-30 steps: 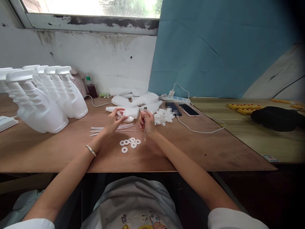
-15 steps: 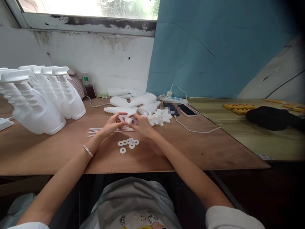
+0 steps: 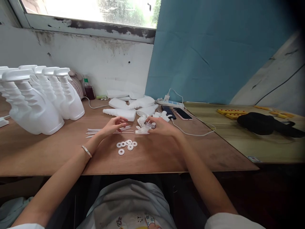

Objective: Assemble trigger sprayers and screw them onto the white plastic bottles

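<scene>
White sleeves (image 3: 232,221) and a grey garment (image 3: 128,202).
The garment's lower front bears colourful cartoon prints (image 3: 149,220), with blue flowers and some yellow; a slim, silvery bracelet (image 3: 87,151) circles the left forearm (image 3: 69,175).

Smooth plastic parts (image 3: 142,130), matt wooden tabletop (image 3: 152,157)

The right hand (image 3: 162,127) holds a small shiny piece (image 3: 150,125) beside white plastic parts (image 3: 142,130), the left hand (image 3: 112,125) near thin tubes (image 3: 93,130)

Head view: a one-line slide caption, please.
Right hand holding a small greyish piece by white plastic parts; left hand near thin white sticks; flat white rings on the tabletop.
</scene>
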`<state>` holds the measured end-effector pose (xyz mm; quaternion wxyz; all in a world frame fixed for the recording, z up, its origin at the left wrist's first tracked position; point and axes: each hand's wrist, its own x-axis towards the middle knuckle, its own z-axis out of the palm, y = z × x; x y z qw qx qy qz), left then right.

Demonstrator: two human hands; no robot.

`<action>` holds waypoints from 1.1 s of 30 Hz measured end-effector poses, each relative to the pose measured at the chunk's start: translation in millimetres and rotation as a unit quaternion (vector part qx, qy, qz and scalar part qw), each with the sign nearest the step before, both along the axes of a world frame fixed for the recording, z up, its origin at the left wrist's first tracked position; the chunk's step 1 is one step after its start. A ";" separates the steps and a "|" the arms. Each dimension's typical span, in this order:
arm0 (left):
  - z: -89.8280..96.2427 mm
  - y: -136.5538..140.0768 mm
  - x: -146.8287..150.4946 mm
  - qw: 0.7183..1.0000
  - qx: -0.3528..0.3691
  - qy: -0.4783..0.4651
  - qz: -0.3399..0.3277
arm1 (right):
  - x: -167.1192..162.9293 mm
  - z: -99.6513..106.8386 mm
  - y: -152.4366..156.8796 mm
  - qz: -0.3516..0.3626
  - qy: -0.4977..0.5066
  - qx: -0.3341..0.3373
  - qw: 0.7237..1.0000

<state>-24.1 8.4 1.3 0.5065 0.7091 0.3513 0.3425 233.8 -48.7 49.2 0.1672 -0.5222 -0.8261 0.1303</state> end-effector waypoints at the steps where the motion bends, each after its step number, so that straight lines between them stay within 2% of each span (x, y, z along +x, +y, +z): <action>1: -1.3 1.1 -0.5 1.000 0.002 0.001 0.000 | 6.3 1.4 -1.6 -0.004 -0.010 -0.003 1.000; 6: -5.0 4.0 -1.7 1.000 0.008 0.001 -0.002 | 25.3 2.0 -5.5 -0.011 -0.044 -0.018 0.999; 11: -3.0 2.9 -1.6 1.000 0.011 0.009 -0.007 | 33.9 -5.2 -2.9 -0.048 -0.051 -0.002 0.998; 17: -0.9 1.4 -0.6 1.000 0.001 -0.008 0.006 | 35.8 -5.8 -4.2 -0.097 -0.015 0.064 0.993; 21: -0.8 4.2 -2.3 0.999 -0.008 -0.041 0.031 | 16.5 -4.7 -14.9 -0.122 0.084 0.134 0.980; 23: -1.5 6.4 -3.1 0.998 -0.001 -0.045 0.053 | -2.1 -6.6 -20.1 -0.094 0.103 0.137 0.981; 27: -4.0 10.9 -3.0 0.986 0.088 0.033 0.136 | -46.4 -14.5 -20.6 0.032 -0.013 0.085 0.996; 31: -1.4 18.6 -8.8 0.952 0.166 0.081 0.244 | -84.5 -24.8 -9.2 0.089 -0.066 0.080 0.991; 33: 3.9 24.4 -18.9 0.918 0.212 0.100 0.319 | -97.5 -31.0 -4.0 0.116 -0.088 0.090 0.985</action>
